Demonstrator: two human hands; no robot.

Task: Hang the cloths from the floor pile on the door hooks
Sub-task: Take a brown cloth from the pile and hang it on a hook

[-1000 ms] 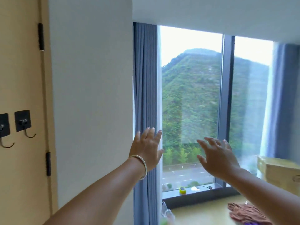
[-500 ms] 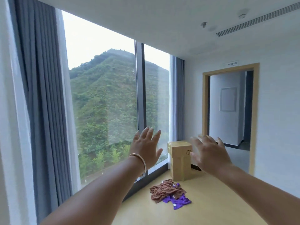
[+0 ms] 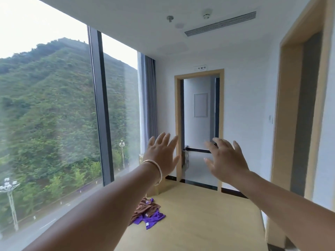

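A small pile of cloths point(image 3: 147, 211), brown and purple, lies on the light wooden floor near the window. My left hand point(image 3: 162, 154), with a bangle on the wrist, is held out in front of me, fingers spread and empty. Beside it, at the same height, my right hand point(image 3: 225, 159) is also spread with nothing in it. Both hands are well above the pile and short of it. The door with the hooks is out of view.
A floor-to-ceiling window point(image 3: 54, 115) runs along the left. A light wooden box point(image 3: 155, 189) stands by the curtain point(image 3: 149, 98), partly behind my left wrist. An open doorway point(image 3: 199, 127) lies straight ahead; another door frame point(image 3: 299, 105) is on the right.
My view has swung right, from the door with hooks past the window to the room's far end. The cloth pile has come into view. Both hands stay raised and empty.
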